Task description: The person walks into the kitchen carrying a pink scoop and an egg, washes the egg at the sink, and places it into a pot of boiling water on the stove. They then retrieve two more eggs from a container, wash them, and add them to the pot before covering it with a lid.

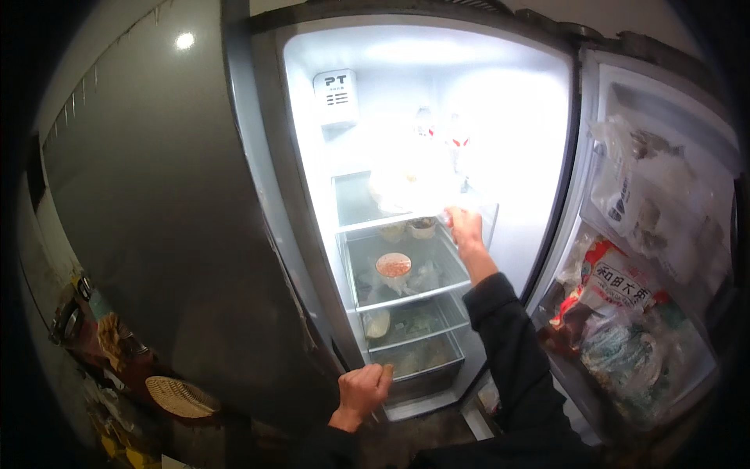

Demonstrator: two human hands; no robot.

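Note:
An open refrigerator compartment point(527, 234) stands before me, brightly lit inside. My right hand point(467, 227) reaches into it, fingers curled at the front right of the upper glass shelf point(351, 202). Glare hides whether the fingertips hold anything. Just behind that hand, a washed-out pale bundle point(401, 187) rests on the shelf. Lower down, a round container with reddish contents point(393, 265) shows through the glass, among clear plastic bags point(428, 275). My left hand point(362, 390) is curled into a fist by the refrigerator's lower left edge, with nothing visible in it.
On the right, the open door point(592, 88) carries bins with plastic bags point(615, 182) and a red-and-white printed bag point(615, 275). Two bottles point(424, 122) stand deep inside. A large grey panel point(176, 205) rises at left, near a woven basket point(180, 397).

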